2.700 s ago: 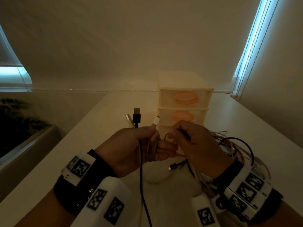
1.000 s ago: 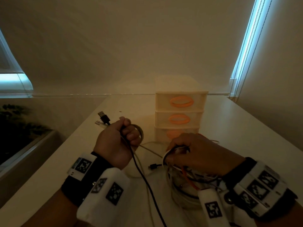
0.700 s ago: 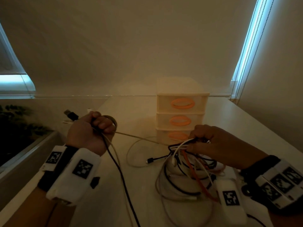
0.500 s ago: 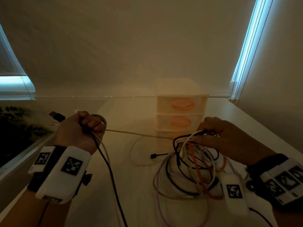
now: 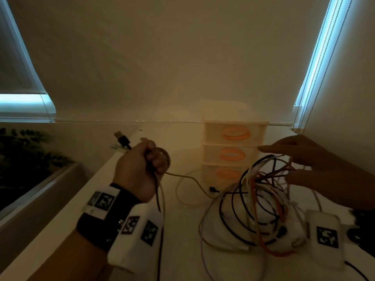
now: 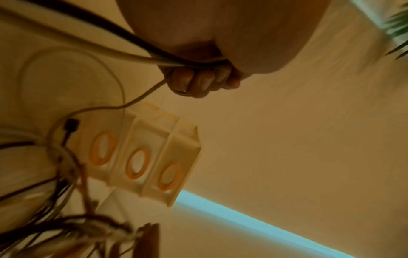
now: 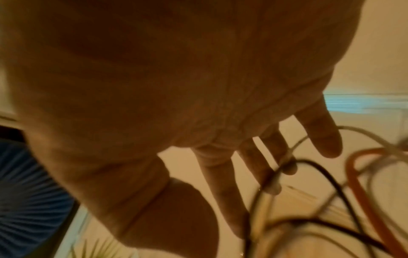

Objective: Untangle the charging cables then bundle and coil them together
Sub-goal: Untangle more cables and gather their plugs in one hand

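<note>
The left hand (image 5: 140,169) is clenching its fingers (image 6: 198,83) around a thin beige cable and a black cable (image 5: 157,191) (USB plugs poking out above the fist). The right hand (image 5: 310,165) is hovering with fingers (image 7: 223,188) released and spread over a loose tangle of black, white and orange charging cables (image 5: 257,205) lying on the pale surface (image 5: 182,230), just before a cream three-drawer plastic organiser (image 5: 233,147).

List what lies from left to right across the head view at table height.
Plant → black USB plug → left hand gripping cable ends → pale cable on the table → drawer unit → cable tangle → right hand, fingers spread.
</note>
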Demonstrator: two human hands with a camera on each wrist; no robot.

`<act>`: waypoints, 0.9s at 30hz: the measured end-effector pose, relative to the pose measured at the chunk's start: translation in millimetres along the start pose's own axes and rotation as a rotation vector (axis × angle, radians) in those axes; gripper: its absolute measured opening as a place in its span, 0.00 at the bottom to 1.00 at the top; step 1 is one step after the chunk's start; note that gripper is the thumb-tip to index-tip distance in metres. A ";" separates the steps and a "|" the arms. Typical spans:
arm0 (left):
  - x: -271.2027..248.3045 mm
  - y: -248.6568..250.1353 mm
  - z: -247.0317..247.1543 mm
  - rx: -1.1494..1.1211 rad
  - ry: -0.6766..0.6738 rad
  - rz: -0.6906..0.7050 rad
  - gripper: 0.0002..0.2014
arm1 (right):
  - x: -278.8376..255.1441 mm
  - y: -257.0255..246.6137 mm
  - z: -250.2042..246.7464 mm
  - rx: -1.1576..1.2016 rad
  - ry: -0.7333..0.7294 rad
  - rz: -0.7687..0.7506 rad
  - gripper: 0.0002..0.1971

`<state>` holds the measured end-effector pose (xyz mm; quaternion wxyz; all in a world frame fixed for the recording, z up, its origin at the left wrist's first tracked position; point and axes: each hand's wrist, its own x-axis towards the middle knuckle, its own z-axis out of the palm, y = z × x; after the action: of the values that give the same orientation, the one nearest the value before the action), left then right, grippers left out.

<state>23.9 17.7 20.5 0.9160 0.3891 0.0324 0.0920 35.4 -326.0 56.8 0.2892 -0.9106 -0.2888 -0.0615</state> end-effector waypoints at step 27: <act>-23.1 21.2 6.2 -0.001 -0.257 -0.277 0.13 | 42.7 -34.8 116.5 0.274 0.185 0.026 0.11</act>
<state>-1.0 23.4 39.8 0.9167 0.3891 -0.0315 -0.0855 44.6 -216.4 -10.4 0.4367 -0.8568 -0.2547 -0.1015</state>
